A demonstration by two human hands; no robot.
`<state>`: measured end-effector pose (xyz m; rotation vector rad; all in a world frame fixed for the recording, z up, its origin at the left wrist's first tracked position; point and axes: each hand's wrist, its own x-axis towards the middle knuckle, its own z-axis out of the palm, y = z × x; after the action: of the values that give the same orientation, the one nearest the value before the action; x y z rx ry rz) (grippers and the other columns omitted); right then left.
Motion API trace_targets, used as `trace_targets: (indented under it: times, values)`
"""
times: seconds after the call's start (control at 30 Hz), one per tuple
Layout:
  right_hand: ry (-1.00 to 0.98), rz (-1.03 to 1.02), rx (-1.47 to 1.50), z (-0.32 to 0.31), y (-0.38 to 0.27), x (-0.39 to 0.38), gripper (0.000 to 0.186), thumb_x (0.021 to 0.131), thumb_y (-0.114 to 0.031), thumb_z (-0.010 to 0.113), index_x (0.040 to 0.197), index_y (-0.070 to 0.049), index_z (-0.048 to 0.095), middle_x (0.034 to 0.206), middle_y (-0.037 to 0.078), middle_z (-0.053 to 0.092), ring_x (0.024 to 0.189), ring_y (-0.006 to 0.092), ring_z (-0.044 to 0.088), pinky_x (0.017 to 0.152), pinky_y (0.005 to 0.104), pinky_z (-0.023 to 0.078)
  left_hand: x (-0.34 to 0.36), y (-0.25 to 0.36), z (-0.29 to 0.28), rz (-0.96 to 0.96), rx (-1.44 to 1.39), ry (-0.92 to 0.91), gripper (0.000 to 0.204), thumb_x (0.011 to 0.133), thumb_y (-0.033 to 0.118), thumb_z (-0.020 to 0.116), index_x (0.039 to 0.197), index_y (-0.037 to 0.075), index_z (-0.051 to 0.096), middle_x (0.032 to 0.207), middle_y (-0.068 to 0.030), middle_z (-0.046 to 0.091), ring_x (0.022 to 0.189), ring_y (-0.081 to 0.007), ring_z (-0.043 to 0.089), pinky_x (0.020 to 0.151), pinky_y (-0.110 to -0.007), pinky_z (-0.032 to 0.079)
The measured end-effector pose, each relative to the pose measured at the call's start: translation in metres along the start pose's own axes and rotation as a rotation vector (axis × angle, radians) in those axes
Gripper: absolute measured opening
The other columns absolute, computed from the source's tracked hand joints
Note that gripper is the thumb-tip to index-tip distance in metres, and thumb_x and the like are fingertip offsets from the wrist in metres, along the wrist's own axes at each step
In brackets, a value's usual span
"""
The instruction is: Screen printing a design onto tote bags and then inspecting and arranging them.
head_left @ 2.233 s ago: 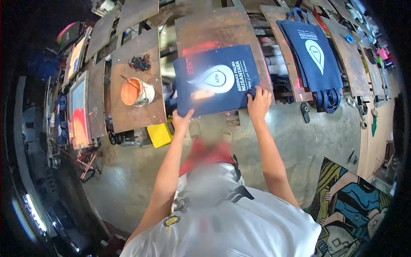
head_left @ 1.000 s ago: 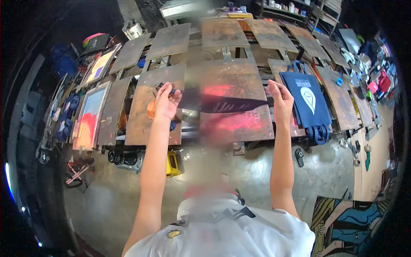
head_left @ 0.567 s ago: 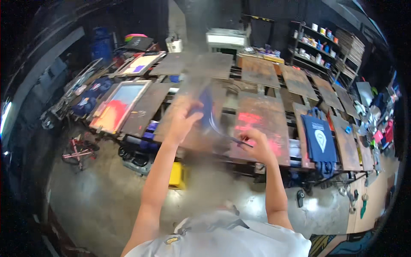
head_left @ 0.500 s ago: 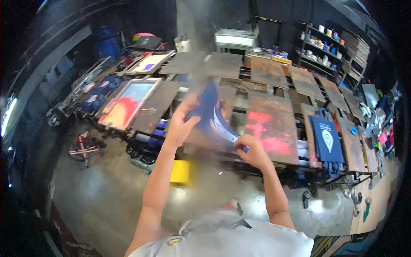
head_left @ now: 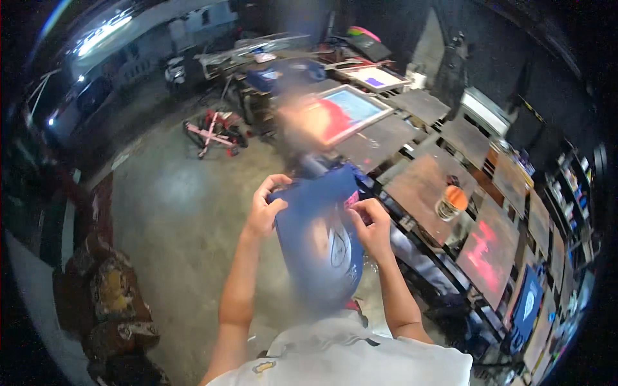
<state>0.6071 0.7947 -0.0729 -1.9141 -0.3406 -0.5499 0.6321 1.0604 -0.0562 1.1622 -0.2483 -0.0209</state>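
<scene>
The blue cloth [head_left: 299,215] hangs in the air to the left of the paint bucket [head_left: 452,203], clear of the worktop [head_left: 417,186] on which that bucket stands. A pale drop-shaped print shows on its face (part of the lower body is lost in blur, so I cannot tell how far it is folded). The left hand [head_left: 264,207], farther from the bucket, has its grip clamped on the upper left corner, thumb in front and fingers behind. The right hand [head_left: 371,225], between the cloth and the bucket, looks pinched together on the right edge, thumb against forefinger.

Around the bucket, a screen frame [head_left: 353,112] with red and blue areas lies beyond it to the left; a pink-stained board [head_left: 487,254] lies nearer and to the right, with a blue printed piece [head_left: 528,301] farther right.

The step in hand reads as handling the printed cloth between two grips, off the worktop. A next move would seem to call for even tension from both hands, the face kept from creasing, and room between the hem and the bucket.
</scene>
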Motion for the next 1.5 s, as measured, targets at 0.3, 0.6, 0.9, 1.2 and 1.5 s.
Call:
trace_targets:
  times: [0.3,0.6,0.9,1.2,1.5]
  values:
    - [-0.278,-0.295,0.018,0.157,-0.008,0.078,0.019,0.079,-0.005,0.072,0.097,-0.002,0.066,0.096,0.011,0.063,0.085,0.0246,0.064,0.072,0.0312,0.051,0.013,0.022,-0.147,0.123,0.237,0.061,0.047,0.066,-0.002,0.053,0.113,0.001,0.056,0.102,-0.0043,0.063,0.090,-0.0091,0.058,0.083,-0.024,0.046]
    - [-0.530,-0.574,0.213,0.314,0.029,0.215,0.047,0.076,-0.008,0.073,0.120,-0.004,0.060,0.127,0.015,0.059,0.118,0.0349,0.053,0.103,0.0431,0.041,0.089,0.070,-0.234,0.104,0.476,0.088,0.039,0.066,0.000,0.049,0.105,0.002,0.058,0.106,-0.0005,0.061,0.085,-0.0044,0.050,0.081,-0.021,0.040]
    - [-0.873,-0.641,0.242,0.440,0.063,0.315,0.020,0.082,-0.021,0.071,0.089,-0.004,0.065,0.081,0.012,0.064,0.086,0.0338,0.062,0.083,0.0452,0.045,0.140,0.089,-0.331,0.145,0.651,0.354,0.030,0.086,0.012,0.066,0.114,0.003,0.058,0.105,-0.0040,0.066,0.095,-0.0112,0.058,0.089,-0.029,0.047]
    - [-0.759,0.023,0.585,0.501,0.103,0.396,0.020,0.091,-0.013,0.069,0.103,0.003,0.067,0.096,0.000,0.068,0.090,0.0096,0.060,0.078,0.0262,0.050,0.062,0.033,-0.555,-0.113,0.424,0.751,0.056,0.101,0.053,0.047,0.130,0.006,0.052,0.114,-0.0056,0.066,0.110,-0.0172,0.061,0.094,-0.032,0.046]
    - [-0.364,0.448,1.040,0.572,0.146,0.501,0.029,0.095,-0.014,0.062,0.121,-0.002,0.061,0.109,0.005,0.068,0.095,0.0144,0.065,0.085,0.0289,0.052,0.216,-0.144,-0.657,-0.314,-0.361,0.283,0.057,0.100,0.056,0.046,0.128,0.006,0.056,0.122,-0.0109,0.063,0.115,-0.0229,0.059,0.097,-0.044,0.046]
